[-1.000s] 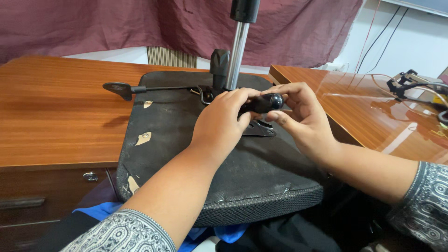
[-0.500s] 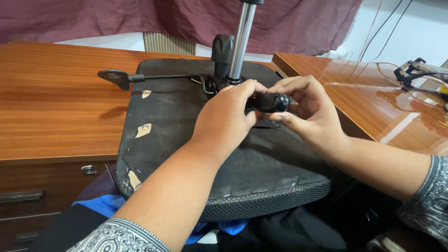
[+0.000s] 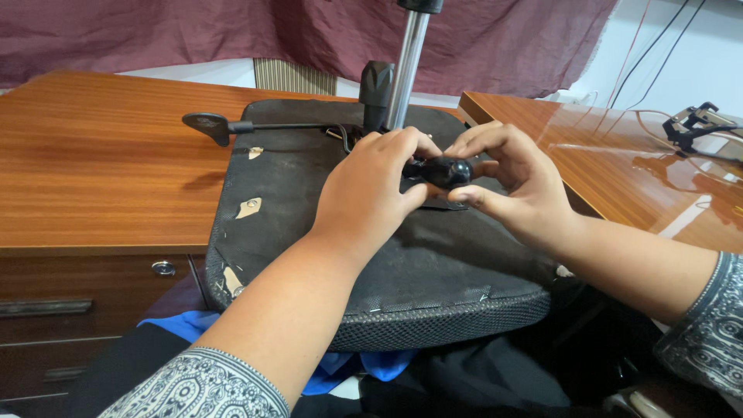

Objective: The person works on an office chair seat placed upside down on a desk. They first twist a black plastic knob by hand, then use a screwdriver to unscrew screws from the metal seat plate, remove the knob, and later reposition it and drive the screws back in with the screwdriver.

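Your 2 hands meet on a round, glossy black knob at the middle of an upturned office chair seat. The seat lies underside up, its black fabric torn in a few pale patches, mesh edge toward you. A chrome column rises upright just behind the knob.

Across the top of the frame, a dark maroon curtain, creased and hanging loose. At upper right, a white wall with thin cables trailing down. At left, a reddish-brown wooden surface, with drawers and a round metal lock below at lower left. At right, a second glossy wooden surface, streaked with bright reflections. Behind, at top centre, a ribbed beige panel. Soft, even daylight throughout.
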